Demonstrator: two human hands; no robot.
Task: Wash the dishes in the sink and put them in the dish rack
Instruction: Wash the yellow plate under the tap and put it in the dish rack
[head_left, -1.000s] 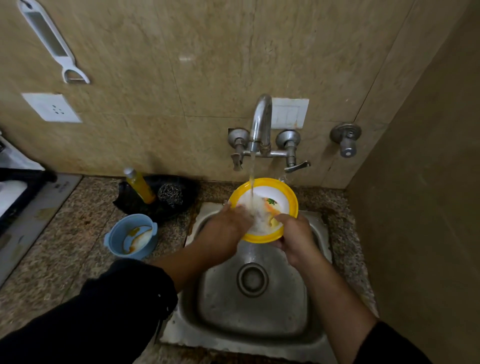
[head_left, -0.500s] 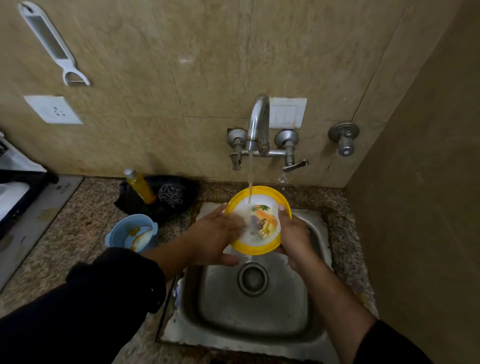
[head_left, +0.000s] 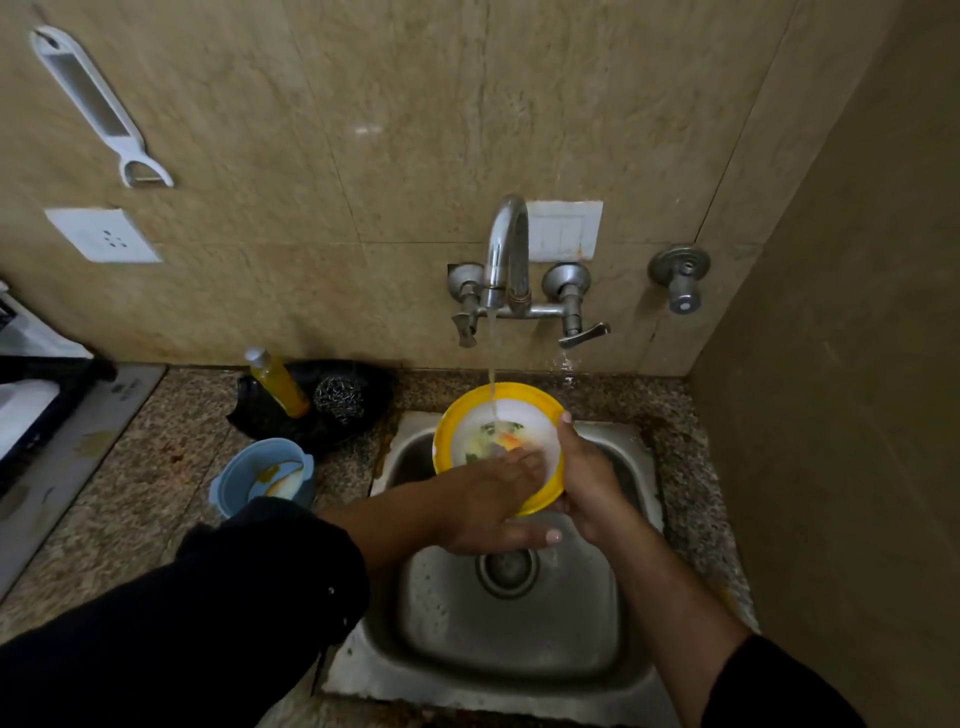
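Observation:
A yellow-rimmed plate (head_left: 470, 410) with a white, printed centre is held tilted over the steel sink (head_left: 498, 670), under the running tap (head_left: 506, 249). My right hand (head_left: 587, 478) grips its right edge, thumb on the rim. My left hand (head_left: 488, 499) lies across the plate's lower face with fingers stretched flat on it, its thumb beneath the rim. Water falls onto the plate's middle. The lower part of the plate is hidden by my left hand.
A blue bowl (head_left: 249, 467) with food residue stands on the granite counter left of the sink. Behind it are a yellow soap bottle (head_left: 278, 384) and a steel scrubber (head_left: 340, 397) on a black cloth. A dark rack (head_left: 31, 410) sits at far left. A wall stands close on the right.
My left hand has slid rightward across the plate's face and now covers its lower half. The plate has turned a little in my right hand.

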